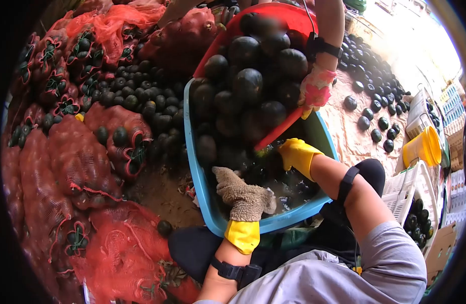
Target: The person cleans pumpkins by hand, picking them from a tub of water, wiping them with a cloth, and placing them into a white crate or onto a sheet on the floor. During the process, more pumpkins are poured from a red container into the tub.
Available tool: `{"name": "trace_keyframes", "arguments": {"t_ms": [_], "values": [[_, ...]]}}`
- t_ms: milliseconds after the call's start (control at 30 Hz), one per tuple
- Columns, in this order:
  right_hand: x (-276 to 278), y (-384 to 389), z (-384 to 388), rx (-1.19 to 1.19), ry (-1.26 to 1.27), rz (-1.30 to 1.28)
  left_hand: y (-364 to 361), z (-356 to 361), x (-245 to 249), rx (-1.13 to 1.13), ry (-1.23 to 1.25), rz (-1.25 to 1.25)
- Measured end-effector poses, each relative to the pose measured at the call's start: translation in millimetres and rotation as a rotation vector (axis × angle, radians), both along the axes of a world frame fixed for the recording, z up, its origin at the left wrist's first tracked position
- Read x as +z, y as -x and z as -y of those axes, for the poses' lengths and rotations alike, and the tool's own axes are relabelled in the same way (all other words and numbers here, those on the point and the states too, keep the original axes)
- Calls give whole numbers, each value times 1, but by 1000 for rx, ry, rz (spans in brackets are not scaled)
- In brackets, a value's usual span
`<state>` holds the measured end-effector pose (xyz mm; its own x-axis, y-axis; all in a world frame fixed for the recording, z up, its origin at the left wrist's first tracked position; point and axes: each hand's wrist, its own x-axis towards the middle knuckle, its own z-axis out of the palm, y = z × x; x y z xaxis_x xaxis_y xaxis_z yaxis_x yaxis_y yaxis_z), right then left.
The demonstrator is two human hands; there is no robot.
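My left hand (243, 195) wears a yellow glove with a brown terry mitt over it. It is over the near left part of a blue tub (196, 177), fingers and thumb apart, no fruit in it. My right hand (298, 156), in a yellow glove, is over the tub's right side with fingers bent loosely down, holding nothing I can see. A red basin (279, 127) is tilted over the tub, and dark green round fruits (247, 83) are tumbling from it. Another person's gloved hand (316, 88) grips the basin's right rim. Dark water (293, 190) shows in the tub.
Red mesh sacks (78, 152) of fruit are stacked at the left. Loose fruits (142, 93) are heaped beside the tub. More fruits (377, 104) lie on a sheet at the right, near a yellow bucket (422, 147) and a white crate (402, 190).
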<state>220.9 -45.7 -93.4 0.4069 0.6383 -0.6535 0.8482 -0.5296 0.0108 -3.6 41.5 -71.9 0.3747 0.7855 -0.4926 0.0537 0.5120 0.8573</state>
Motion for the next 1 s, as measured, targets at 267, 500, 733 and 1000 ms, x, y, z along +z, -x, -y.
{"name": "trace_keyframes", "arguments": {"t_ms": [267,500,733,1000], "values": [[-90,42,22,-431,-449,299,24,23,36,-269,-666,-291],[55,50,78,-372,-337,-637,38,37,24,-370,-962,-459],[119,152,117,-781,-1087,-1180,12,46,12,-513,-701,21],[48,159,68,-654,-1451,-343,4,71,19,-504,-149,519]]}}
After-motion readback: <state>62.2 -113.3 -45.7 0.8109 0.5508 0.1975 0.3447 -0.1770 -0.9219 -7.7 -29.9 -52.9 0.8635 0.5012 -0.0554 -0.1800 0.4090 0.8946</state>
